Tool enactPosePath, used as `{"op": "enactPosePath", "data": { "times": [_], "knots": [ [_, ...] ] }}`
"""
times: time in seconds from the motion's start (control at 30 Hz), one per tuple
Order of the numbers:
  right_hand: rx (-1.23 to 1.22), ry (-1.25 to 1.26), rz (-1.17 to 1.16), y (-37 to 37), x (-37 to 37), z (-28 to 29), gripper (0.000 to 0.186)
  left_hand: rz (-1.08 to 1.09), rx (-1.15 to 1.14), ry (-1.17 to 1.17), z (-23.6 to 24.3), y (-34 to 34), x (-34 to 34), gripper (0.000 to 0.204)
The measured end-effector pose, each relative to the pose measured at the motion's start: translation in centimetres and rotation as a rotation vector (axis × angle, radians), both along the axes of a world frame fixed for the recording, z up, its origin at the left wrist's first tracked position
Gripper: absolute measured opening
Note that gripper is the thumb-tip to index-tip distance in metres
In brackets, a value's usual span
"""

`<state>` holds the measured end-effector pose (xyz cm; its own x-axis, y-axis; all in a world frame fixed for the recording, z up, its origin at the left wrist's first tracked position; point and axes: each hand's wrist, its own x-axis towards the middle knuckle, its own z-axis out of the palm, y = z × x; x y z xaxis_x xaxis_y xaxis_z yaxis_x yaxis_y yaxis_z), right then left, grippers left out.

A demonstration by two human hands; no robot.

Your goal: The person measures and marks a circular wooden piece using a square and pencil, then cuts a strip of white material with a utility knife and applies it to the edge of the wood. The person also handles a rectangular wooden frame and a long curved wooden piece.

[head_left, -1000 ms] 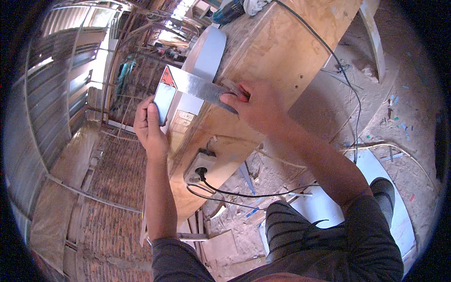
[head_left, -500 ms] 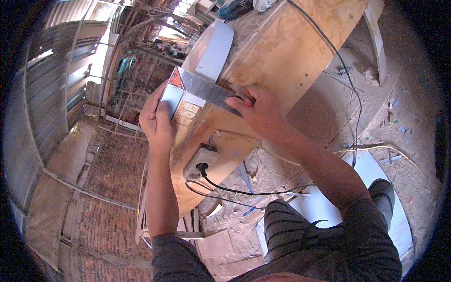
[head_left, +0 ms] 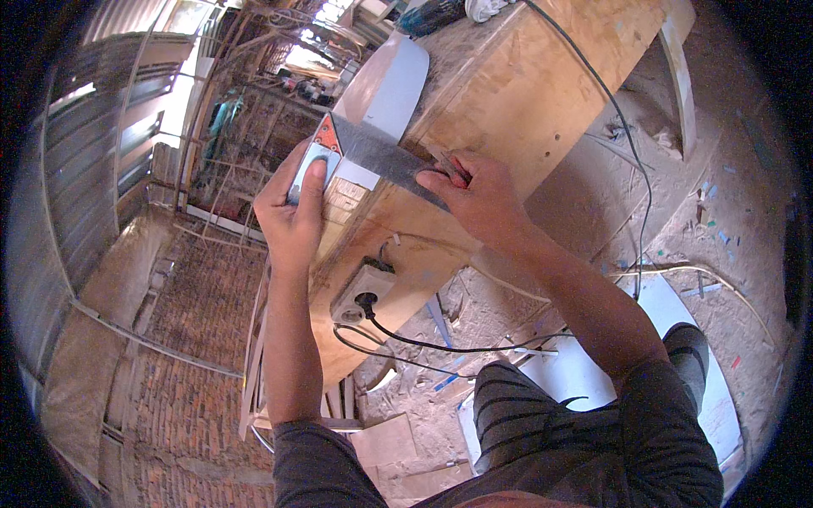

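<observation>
My left hand (head_left: 288,207) grips the silver handle of a try square, thumb on its face, near the red triangular plate (head_left: 326,131). The square's wide metal blade (head_left: 377,157) lies diagonally across the top of a plywood workbench (head_left: 542,102). My right hand (head_left: 483,199) is closed on a small red-handled tool (head_left: 456,176), its thumb against the blade's right part; the tool's working end is too small to make out. A white strip shows under the blade, and a curved white panel (head_left: 385,89) stands just beyond it.
A power socket (head_left: 360,292) with a black plug and cables is on the bench's side. A power tool (head_left: 423,17) and white cloth (head_left: 487,8) lie at the back. A white sheet (head_left: 644,313) lies on the littered floor under my legs; corrugated walls (head_left: 102,127) stand left.
Both hands and the square have shifted slightly right in the picture, and the view has shifted a little. My left thumb has moved up along the handle since half a second ago.
</observation>
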<state>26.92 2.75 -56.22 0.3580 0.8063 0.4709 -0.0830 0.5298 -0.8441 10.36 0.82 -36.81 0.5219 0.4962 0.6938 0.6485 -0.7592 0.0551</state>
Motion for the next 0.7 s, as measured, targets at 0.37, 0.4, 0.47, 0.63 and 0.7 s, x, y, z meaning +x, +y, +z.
{"op": "enactPosePath", "data": {
  "times": [0.37,0.4,0.47,0.63,0.7],
  "knots": [
    [0.002,-0.072,-0.025,-0.5,0.6,0.0,0.055,0.012,0.123,0.097,0.0,0.4,-0.6,0.034],
    [0.001,-0.079,-0.027,-0.6,0.7,0.1,0.055,0.011,0.167,0.129,0.1,0.4,-0.5,0.033],
    [0.005,-0.064,-0.028,-0.6,0.5,0.1,0.054,-0.02,0.229,0.122,-0.3,0.3,-0.1,0.035],
    [0.001,-0.076,-0.044,-1.0,-0.1,0.0,0.055,0.033,0.268,0.194,-0.3,-0.9,-0.6,0.039],
    [-0.039,-0.11,-0.041,-1.4,0.3,0.5,0.056,0.03,0.432,0.264,-0.2,-0.5,-0.7,0.039]
  ]
}}
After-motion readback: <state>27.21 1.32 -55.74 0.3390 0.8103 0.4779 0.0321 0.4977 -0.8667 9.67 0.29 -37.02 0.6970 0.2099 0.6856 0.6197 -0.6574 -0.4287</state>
